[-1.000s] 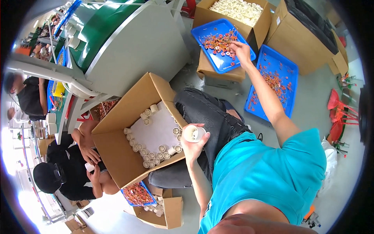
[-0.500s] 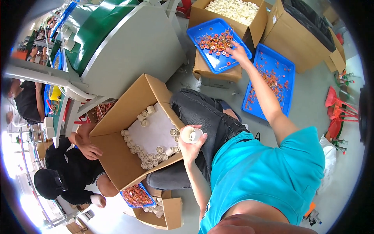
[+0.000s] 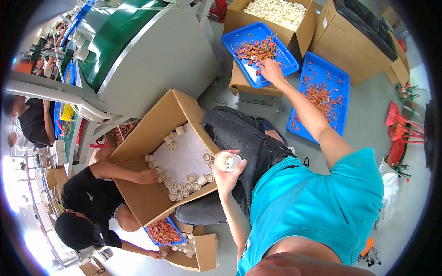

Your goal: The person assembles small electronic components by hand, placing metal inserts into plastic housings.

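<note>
My left hand (image 3: 226, 177) is closed around a white plastic cup-shaped housing (image 3: 229, 161), its open end facing up with a small white piece inside. My right hand (image 3: 270, 70) reaches over a blue tray (image 3: 286, 70), fingertips pinched together at a heap of small red discs with orange wires (image 3: 257, 50). One of the small red wired parts (image 3: 258, 72) shows at the fingertips. Beside my leg stands a large open cardboard box (image 3: 152, 117) with several white round housings (image 3: 183, 187) on its pale bottom.
Another blue tray (image 3: 340, 117) of wired parts lies on the floor. Behind are a box of cream-coloured pieces (image 3: 276, 13) and a black-lined carton (image 3: 352, 50). A co-worker in black (image 3: 83, 223) reaches into the large box. A green-belted conveyor (image 3: 117, 32) stands at left.
My right hand has drawn slightly left and nearer, its spread fingers now pinched at the wired parts. My left hand keeps the housing. The co-worker's hand has moved from the box edge to inside.
</note>
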`<state>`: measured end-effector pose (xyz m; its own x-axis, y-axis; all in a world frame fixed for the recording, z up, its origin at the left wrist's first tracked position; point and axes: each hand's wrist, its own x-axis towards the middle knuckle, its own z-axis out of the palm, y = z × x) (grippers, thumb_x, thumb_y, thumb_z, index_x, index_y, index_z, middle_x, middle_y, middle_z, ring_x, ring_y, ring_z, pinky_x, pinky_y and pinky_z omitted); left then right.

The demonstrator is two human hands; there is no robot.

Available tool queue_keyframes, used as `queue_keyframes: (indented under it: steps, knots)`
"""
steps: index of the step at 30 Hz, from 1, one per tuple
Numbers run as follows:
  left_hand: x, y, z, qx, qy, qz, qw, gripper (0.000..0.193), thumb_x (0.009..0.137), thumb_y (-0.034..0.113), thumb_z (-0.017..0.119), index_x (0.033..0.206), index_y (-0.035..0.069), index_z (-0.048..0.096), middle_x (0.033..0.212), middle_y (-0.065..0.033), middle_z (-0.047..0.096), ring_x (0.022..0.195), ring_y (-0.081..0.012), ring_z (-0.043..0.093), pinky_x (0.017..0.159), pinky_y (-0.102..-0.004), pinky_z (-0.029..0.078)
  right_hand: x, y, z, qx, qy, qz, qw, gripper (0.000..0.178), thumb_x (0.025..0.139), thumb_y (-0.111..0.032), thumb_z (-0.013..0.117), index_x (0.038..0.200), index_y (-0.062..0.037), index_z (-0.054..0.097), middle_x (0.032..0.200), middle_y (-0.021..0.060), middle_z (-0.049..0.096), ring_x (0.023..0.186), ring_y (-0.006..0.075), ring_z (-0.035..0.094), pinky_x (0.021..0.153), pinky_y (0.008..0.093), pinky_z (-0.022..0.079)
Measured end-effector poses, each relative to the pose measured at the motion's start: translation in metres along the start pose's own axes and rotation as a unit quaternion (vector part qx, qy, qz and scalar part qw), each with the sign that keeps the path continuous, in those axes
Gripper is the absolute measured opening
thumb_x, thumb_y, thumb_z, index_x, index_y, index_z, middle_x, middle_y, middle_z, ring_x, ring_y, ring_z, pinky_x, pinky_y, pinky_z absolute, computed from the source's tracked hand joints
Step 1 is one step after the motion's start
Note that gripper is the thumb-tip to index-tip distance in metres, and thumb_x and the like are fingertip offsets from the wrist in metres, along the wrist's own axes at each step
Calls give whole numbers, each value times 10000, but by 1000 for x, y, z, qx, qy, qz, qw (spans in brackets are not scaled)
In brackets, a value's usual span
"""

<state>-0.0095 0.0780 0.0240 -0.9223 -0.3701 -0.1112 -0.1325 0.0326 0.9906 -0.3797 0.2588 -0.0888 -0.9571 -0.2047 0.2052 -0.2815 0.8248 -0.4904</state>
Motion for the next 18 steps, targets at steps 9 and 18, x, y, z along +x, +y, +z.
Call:
queue_keyframes:
  steps: [9, 18]
  knots:
    - [-6, -7, -2, -17, 17, 11, 1000, 488, 717, 87, 830, 1113, 44, 547, 1011, -60, 694, 889, -120, 628, 816, -274, 498, 17, -4, -13, -3, -15, 143, 990, 194, 767, -49, 602, 906, -40, 738, 986, 267, 683, 903, 415, 681, 774, 495, 549]
    - [4, 6, -4, -32, -3, 5, 999, 475, 701, 86, 833, 1076, 34, 547, 967, -68, 704, 852, -120, 638, 795, -280, 509, 18, -3, -86, 94, 56, 75, 991, 201, 705, -58, 687, 898, -55, 742, 870, 180, 717, 840, 335, 699, 778, 401, 552]
